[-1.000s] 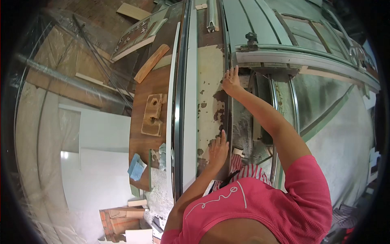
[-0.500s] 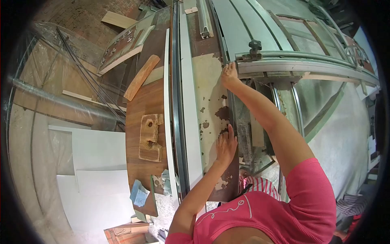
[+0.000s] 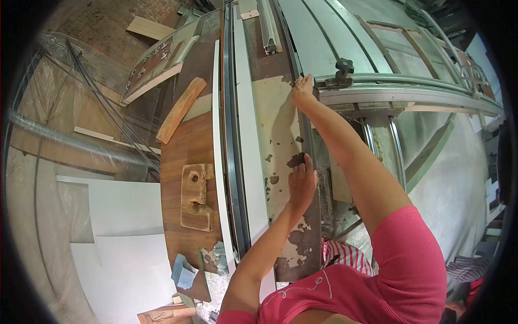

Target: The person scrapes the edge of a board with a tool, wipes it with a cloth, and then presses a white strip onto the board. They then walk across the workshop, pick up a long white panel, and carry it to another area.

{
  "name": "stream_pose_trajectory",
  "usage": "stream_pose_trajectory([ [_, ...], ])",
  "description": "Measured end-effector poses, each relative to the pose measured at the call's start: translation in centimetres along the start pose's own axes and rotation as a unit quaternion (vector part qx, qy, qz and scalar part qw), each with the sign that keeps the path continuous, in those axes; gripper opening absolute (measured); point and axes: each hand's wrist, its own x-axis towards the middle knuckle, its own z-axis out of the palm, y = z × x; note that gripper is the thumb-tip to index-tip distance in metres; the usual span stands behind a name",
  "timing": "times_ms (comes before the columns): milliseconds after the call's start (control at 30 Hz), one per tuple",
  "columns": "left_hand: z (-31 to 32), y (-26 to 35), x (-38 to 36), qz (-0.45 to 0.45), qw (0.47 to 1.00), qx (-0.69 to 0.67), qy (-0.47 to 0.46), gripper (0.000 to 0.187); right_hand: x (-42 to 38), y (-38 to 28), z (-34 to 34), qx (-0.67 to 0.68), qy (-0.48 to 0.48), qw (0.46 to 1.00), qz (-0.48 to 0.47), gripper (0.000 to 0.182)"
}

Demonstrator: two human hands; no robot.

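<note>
My left hand (image 3: 302, 182) rests on the worn, paint-flaked table surface (image 3: 275, 127) of what looks like a sliding table saw. Its fingers are apart, one stretched forward by the table's right edge, with nothing visible in them. Farther forward, my right hand (image 3: 303, 93) reaches to the same edge, close to the end of the metal crosscut fence (image 3: 388, 94). Those fingers are slightly bent and touch the edge area; their undersides are hidden. A black clamp knob (image 3: 344, 66) stands on the fence just right of my right hand.
Left of the worn surface runs a long metal rail (image 3: 233, 140) beside white strips. A notched wooden block (image 3: 196, 197) and a wood offcut (image 3: 182, 110) lie on the brown board (image 3: 175, 173). White panels (image 3: 127, 205) stand at left. The grooved sliding table (image 3: 324, 35) extends ahead.
My left hand has slid forward along the worn surface, near the dark flaked patch. My right hand has shifted slightly forward at the fence end. The whole view has moved a little.
</note>
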Motion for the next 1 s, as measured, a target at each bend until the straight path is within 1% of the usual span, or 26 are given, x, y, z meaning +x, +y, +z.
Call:
stream_pose_trajectory([
  [67, 0.0, -0.1, 0.7, 0.000, 1.000, 0.002, -0.004, 0.057, 0.3, 0.2, -0.4, -0.009, -0.010, 1.000, 0.000, 0.066],
  [133, 0.0, -0.3, 1.4, 0.000, 1.000, 0.004, -0.008, 0.058, 0.9, 0.5, -0.7, 0.024, -0.019, 1.000, 0.004, 0.064],
  [233, 0.4, -0.6, 2.4, 0.006, 1.000, -0.003, 0.008, 0.058, 1.8, 0.6, -0.6, 0.030, 0.008, 0.999, 0.025, 0.062],
  [300, 1.1, -0.9, 3.0, 0.010, 0.999, 0.005, 0.038, 0.057, 2.4, 0.9, -0.9, 0.020, -0.007, 0.999, 0.025, 0.061],
  [333, 1.4, -1.0, 3.4, 0.010, 0.999, 0.003, 0.040, 0.057, 2.7, 1.1, -1.0, 0.012, -0.022, 0.999, 0.025, 0.059],
  [400, 2.0, -1.1, 4.0, -0.009, 1.000, 0.022, 0.020, 0.055, 3.1, 1.3, -1.2, 0.027, -0.017, 0.999, 0.034, 0.058],
  [467, 2.4, -1.1, 4.6, -0.007, 0.999, 0.042, 0.024, 0.054, 3.7, 1.6, -0.9, 0.042, -0.009, 0.998, 0.042, 0.058],
  [533, 2.7, -1.1, 5.2, -0.007, 0.997, 0.064, 0.031, 0.054, 3.9, 1.7, -0.1, 0.085, 0.106, 0.988, 0.067, 0.046],
  [567, 2.9, -1.1, 5.4, -0.007, 0.995, 0.084, 0.049, 0.051, 4.5, 1.8, 0.7, 0.082, 0.111, 0.988, 0.067, 0.046],
  [633, 3.1, -1.6, 6.1, -0.009, 0.991, 0.106, 0.075, 0.049, 5.6, 2.1, 1.7, 0.182, 0.135, 0.972, 0.067, 0.047],
  [667, 3.2, -1.8, 6.4, -0.013, 0.996, 0.071, 0.056, 0.052, 5.1, 2.1, 1.6, 0.180, 0.140, 0.971, 0.066, 0.047],
  [700, 3.4, -2.1, 6.6, -0.015, 0.999, 0.035, 0.036, 0.055, 4.3, 1.9, 1.9, 0.177, 0.182, 0.966, 0.054, 0.044],
  [733, 3.5, -2.4, 6.9, -0.014, 0.999, 0.034, 0.039, 0.055, 3.8, 1.7, 2.4, 0.173, 0.223, 0.958, 0.043, 0.041],
  [767, 3.6, -2.7, 7.4, -0.026, 0.999, -0.004, 0.023, 0.055, 4.0, 1.3, 3.1, 0.170, 0.225, 0.958, 0.045, 0.041],
  [800, 3.7, -2.9, 7.8, -0.038, 0.998, -0.043, 0.007, 0.054, 4.1, 0.8, 3.9, 0.151, 0.270, 0.951, 0.024, 0.041],
  [833, 3.7, -3.1, 8.1, -0.037, 0.998, -0.046, 0.008, 0.054, 3.4, 0.6, 4.0, 0.132, 0.314, 0.940, 0.002, 0.042],
  [867, 3.6, -3.5, 8.5, -0.030, 0.998, -0.055, 0.014, 0.055, 2.7, 0.5, 4.0, 0.139, 0.294, 0.946, -0.002, 0.044],
  [900, 3.6, -3.7, 8.8, -0.023, 0.998, -0.064, 0.020, 0.055, 2.2, 0.6, 3.8, 0.138, 0.293, 0.946, 0.000, 0.044],
  [967, 4.2, -4.0, 9.3, -0.022, 0.997, -0.071, 0.035, 0.055, 1.0, 0.9, 3.2, 0.164, 0.224, 0.961, -0.016, 0.037],
  [1000, 4.4, -4.1, 9.6, -0.021, 0.996, -0.077, 0.050, 0.055, 0.4, 1.1, 2.9, 0.163, 0.224, 0.961, -0.013, 0.037],
])
